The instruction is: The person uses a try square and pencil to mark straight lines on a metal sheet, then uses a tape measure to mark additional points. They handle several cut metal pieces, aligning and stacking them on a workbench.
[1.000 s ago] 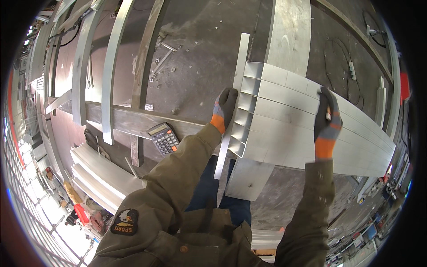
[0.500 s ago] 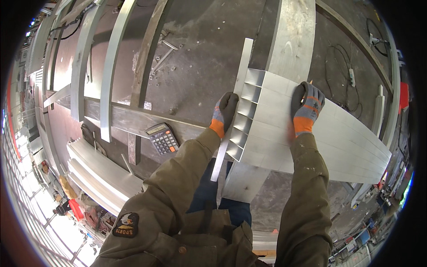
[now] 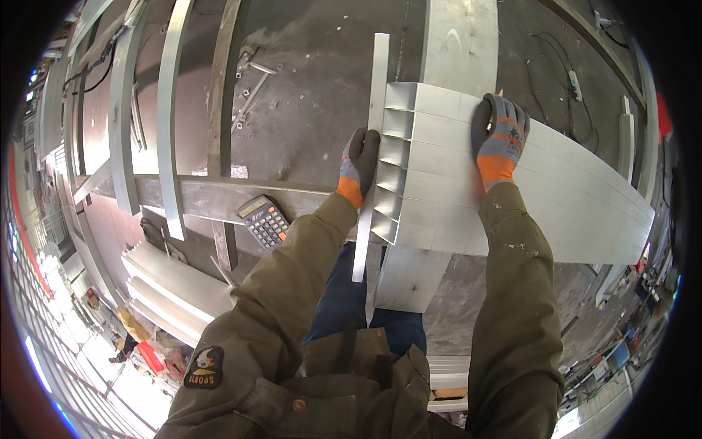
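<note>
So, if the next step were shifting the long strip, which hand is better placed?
Probably the left hand: it is right at the strip, beside the open ends of the tubes. The right hand is farther off, over the tubes, and seems to hold a thin stick.

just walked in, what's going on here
A person in gloves is working on a row of hollow metal profiles lying side by side across a wide metal beam. The left hand is at a long flat strip alongside their open ends. The right hand is curled over their top, a small pale tip poking out beyond it.
</note>
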Demonstrator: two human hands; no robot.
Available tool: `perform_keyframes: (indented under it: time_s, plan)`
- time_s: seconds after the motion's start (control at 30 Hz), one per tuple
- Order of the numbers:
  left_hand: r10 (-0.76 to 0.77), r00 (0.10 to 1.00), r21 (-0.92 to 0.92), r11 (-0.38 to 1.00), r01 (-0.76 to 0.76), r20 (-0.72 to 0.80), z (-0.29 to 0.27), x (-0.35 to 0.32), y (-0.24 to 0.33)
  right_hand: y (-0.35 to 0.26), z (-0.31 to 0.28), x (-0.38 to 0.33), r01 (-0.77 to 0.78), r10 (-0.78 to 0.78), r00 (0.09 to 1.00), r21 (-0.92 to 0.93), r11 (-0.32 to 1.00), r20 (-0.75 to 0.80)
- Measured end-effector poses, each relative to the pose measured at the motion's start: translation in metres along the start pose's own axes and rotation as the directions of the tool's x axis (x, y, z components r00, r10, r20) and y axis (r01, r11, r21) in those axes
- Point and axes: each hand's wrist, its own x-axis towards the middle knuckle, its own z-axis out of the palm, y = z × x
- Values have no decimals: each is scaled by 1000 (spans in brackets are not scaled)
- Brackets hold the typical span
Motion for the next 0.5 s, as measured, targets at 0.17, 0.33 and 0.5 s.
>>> perform_keyframes:
  time_s: [0.17, 0.33, 0.5]
  plan:
    - [-48, 995, 52, 998, 44, 85, -9, 4, -23, 8, 7, 0, 0, 1, 1000, 78, 997, -19]
    - [-162, 983, -4, 987, 163, 89, -16, 14, -44, 14, 19, -2, -1, 2, 999, 42, 999, -44]
    - [-130, 985, -140, 979, 145, 112, -14, 18, -50, 6, -4, -5, -124, 117, 987, 65, 990, 108]
